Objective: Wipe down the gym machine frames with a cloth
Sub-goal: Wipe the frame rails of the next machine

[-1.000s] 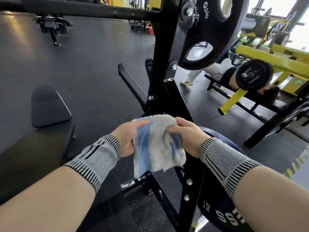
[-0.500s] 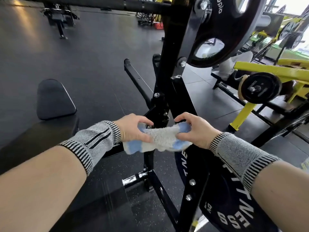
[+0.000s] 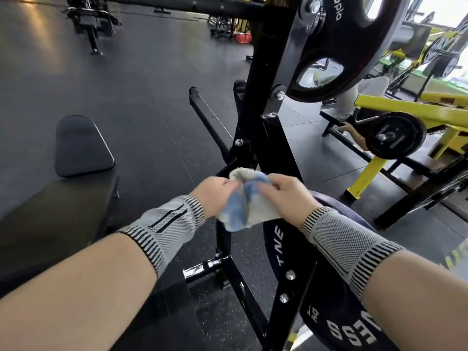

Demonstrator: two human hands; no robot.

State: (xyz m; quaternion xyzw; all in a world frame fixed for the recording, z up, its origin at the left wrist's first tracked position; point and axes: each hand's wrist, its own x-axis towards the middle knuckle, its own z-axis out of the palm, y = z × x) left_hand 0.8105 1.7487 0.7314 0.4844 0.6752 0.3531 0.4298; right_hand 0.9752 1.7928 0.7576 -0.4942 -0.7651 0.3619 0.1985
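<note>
A blue and white cloth (image 3: pixel 247 207) is bunched up between my two hands, just in front of the black machine frame (image 3: pixel 272 138). My left hand (image 3: pixel 215 196) grips its left side with curled fingers. My right hand (image 3: pixel 287 196) pinches its upper right part. The cloth hangs close to the frame's slanted black upright; I cannot tell whether it touches the metal. Both wrists wear grey knitted sleeves.
A black bench pad (image 3: pixel 81 148) lies to the left. A large black weight plate (image 3: pixel 336 46) hangs above right, a dark plate (image 3: pixel 336 312) leans low right. A yellow machine (image 3: pixel 415 115) with a person lying on it stands at right. Dark rubber floor (image 3: pixel 139 84) spreads beyond.
The cloth hung open a second ago, was then stretched flat between my hands, and is now crumpled together. My hands have come closer to each other.
</note>
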